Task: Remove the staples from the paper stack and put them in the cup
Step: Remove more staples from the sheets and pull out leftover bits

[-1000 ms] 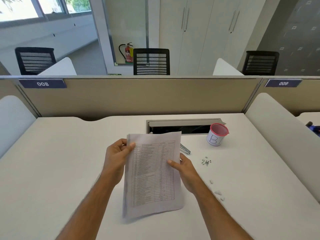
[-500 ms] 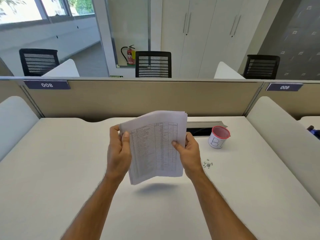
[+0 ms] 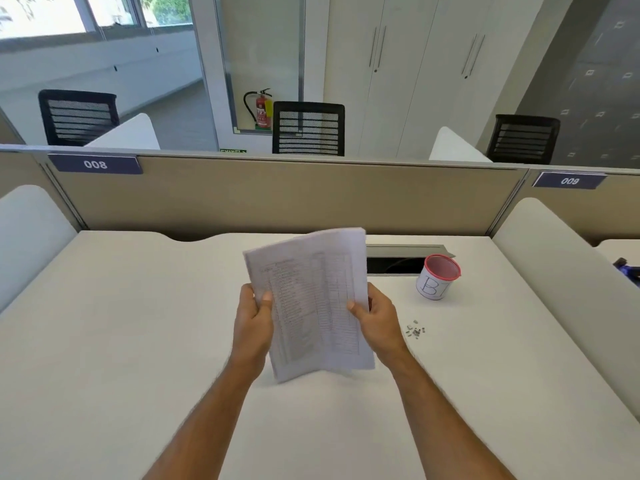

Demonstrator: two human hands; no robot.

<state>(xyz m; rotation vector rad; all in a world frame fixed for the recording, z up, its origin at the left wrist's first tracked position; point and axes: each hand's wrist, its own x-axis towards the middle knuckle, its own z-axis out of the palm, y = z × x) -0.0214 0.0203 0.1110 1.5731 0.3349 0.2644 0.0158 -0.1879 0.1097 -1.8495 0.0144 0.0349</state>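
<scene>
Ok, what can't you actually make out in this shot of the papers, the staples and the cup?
All in the head view:
- Paper stack: print motion-blurred; any staples left in it cannot be seen.
- Cup: its wall hides the bottom, contents unknown.
- Loose staples: too small to count.
- Left hand and right hand: fingers hidden behind the sheets.

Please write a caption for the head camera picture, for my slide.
Both hands hold the paper stack above the desk; staples lie near the cup.
</scene>
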